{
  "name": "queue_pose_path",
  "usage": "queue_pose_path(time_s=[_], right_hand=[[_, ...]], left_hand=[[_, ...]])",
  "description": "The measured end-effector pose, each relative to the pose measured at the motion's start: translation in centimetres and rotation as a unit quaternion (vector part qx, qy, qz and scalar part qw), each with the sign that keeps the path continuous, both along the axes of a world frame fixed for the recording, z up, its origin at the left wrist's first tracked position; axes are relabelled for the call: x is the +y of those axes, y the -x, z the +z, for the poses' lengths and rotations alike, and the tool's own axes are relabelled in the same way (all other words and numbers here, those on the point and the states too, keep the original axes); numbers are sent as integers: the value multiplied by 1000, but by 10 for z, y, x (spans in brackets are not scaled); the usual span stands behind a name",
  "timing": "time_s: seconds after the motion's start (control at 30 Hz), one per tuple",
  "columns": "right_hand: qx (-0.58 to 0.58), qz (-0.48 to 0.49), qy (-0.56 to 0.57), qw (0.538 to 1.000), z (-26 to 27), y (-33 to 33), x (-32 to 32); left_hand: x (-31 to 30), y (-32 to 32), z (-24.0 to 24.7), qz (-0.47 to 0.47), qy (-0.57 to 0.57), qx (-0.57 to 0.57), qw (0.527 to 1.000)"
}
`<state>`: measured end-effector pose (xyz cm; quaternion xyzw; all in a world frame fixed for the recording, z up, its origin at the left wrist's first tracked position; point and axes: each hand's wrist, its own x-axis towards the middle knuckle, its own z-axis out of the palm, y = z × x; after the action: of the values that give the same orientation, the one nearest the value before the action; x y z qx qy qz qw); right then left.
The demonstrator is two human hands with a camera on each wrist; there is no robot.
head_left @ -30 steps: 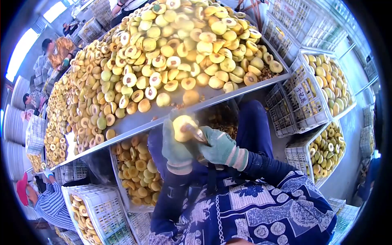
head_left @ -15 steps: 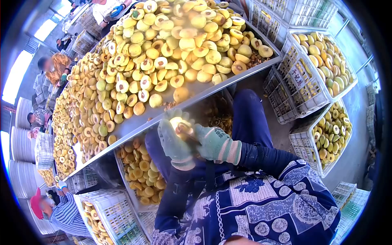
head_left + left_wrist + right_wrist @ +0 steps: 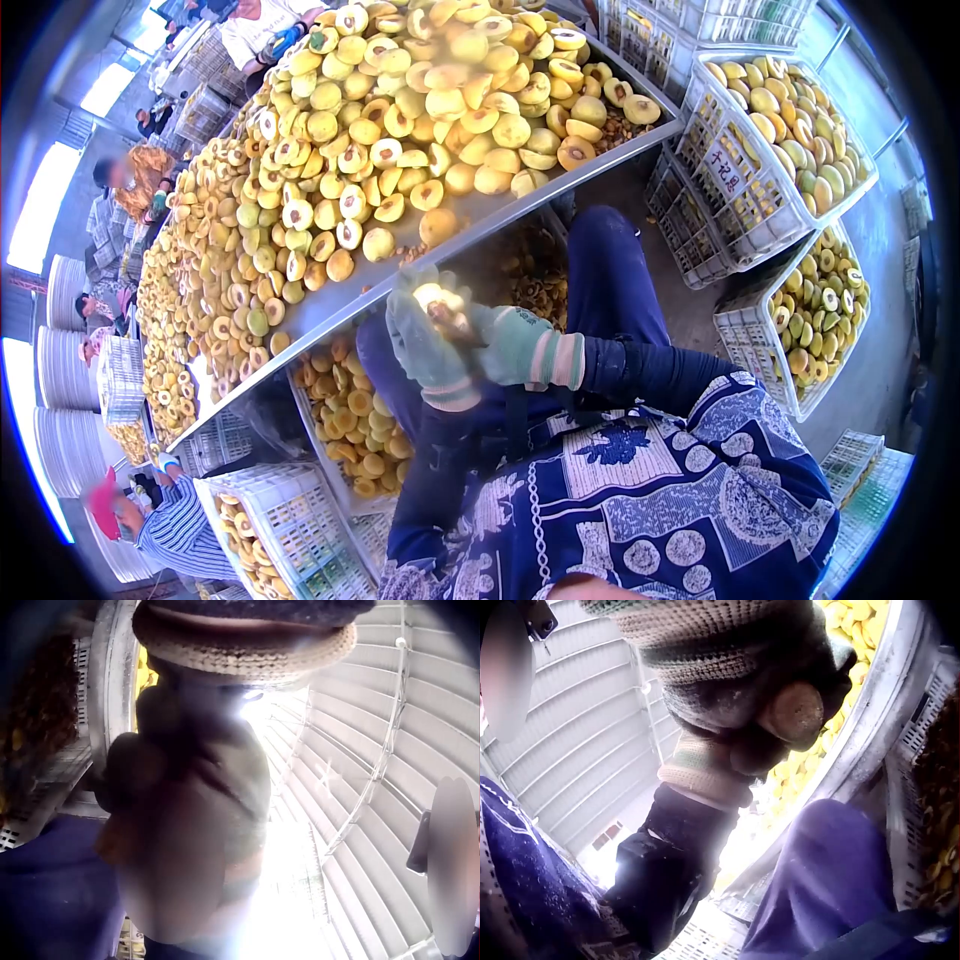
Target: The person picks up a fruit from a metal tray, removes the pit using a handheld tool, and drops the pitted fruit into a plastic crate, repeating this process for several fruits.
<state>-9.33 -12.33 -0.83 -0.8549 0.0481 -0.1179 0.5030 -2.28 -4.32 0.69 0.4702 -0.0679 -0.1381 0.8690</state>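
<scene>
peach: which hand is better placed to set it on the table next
Left, probably. The left hand grips the peach just below the table edge, while the right hand is taken up gripping a tool.

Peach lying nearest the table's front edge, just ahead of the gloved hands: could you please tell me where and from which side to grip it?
Probably across its widest middle, thumb and fingers on opposite sides, coming down from above on the near side. The peach is round and lies on bare table there, while the heap crowds it behind.
</scene>
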Motion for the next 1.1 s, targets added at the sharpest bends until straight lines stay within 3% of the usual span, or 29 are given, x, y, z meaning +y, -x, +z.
queue_pose_path(time_s=[0.03, 0.07, 0.3, 0.37, 0.5, 0.57, 0.6, 0.7, 0.73, 0.77, 0.8, 0.83, 0.9, 0.93, 1.0, 1.03, 1.1], right_hand=[[141, 21, -152, 978, 47, 4, -8], [275, 41, -297, 914, 74, 6, -14], [347, 109, -270, 892, 53, -2, -27], [390, 150, -367, 831, 55, 2, -33], [325, 123, -470, 812, 51, 10, -28], [292, 246, -626, 680, 33, 12, -33], [290, 246, -627, 680, 24, 13, -31], [179, 314, -756, 546, 0, 16, -19], [188, 291, -756, 555, -2, 18, -17], [158, 326, -771, 523, -8, 18, -15], [128, 360, -785, 488, -14, 17, -14], [130, 363, -784, 487, -12, 16, -19], [204, 254, -691, 646, -5, 14, -31], [285, 232, -666, 649, -1, 9, -40], [384, 80, -492, 777, 13, 3, -39], [399, 63, -402, 822, 2, -3, -41], [410, 51, -385, 825, -14, -11, -39]], left_hand=[[1, -1, 0, 0, 0, -1, 1000], [1, -3, 1, -18, 8, -7, 1000], [11, -7, -9, -77, -52, -39, 995], [8, -3, -7, -70, -37, -25, 997], [6, -4, -4, -79, -7, -12, 997], [7, -6, -8, -87, -3, -19, 996], [9, -7, -11, -96, -1, -24, 995], [15, -13, -16, -88, -33, -60, 994], [14, -17, -13, -82, -47, -77, 993], [14, -21, -3, -34, -110, -103, 988], [18, -29, -5, 14, -97, -110, 989], [36, -41, -13, 37, -151, -134, 979], [91, -65, -22, 77, -267, -223, 935], [113, -76, -20, 92, -326, -285, 897], [130, -91, 6, 95, -431, -126, 889], [176, -130, -31, 57, -590, -255, 764], [143, -122, -12, 71, -609, -260, 746]])
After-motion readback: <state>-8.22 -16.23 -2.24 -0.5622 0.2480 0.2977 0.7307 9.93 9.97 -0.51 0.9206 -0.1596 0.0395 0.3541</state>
